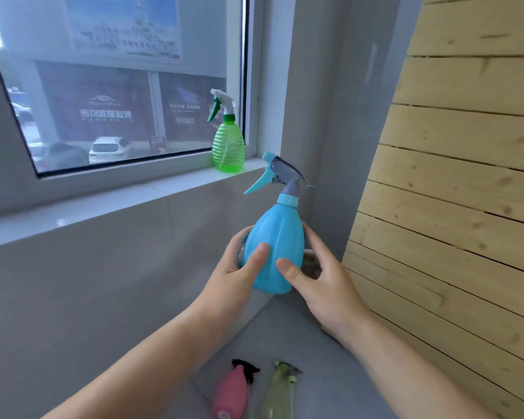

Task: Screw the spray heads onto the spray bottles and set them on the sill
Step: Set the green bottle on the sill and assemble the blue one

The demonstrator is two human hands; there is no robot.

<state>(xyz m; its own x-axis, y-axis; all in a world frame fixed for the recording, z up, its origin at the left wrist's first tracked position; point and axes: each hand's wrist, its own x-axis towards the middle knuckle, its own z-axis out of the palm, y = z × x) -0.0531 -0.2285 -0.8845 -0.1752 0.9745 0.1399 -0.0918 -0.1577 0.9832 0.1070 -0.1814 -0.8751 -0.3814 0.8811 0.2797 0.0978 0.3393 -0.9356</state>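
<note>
I hold a blue spray bottle [274, 246] upright in both hands, below the level of the sill; its grey and blue spray head [280, 173] sits on the neck. My left hand [235, 276] grips its left side and my right hand [318, 276] its right side. A green spray bottle [228, 146] with a white and green head stands on the white sill [103, 204] at the right end, against the window frame.
A pink bottle [230, 394] with a black head and a pale yellow-green bottle [277, 394] lie on the grey floor below my arms. A slatted wooden panel [466, 192] rises on the right. A grey wall runs under the sill.
</note>
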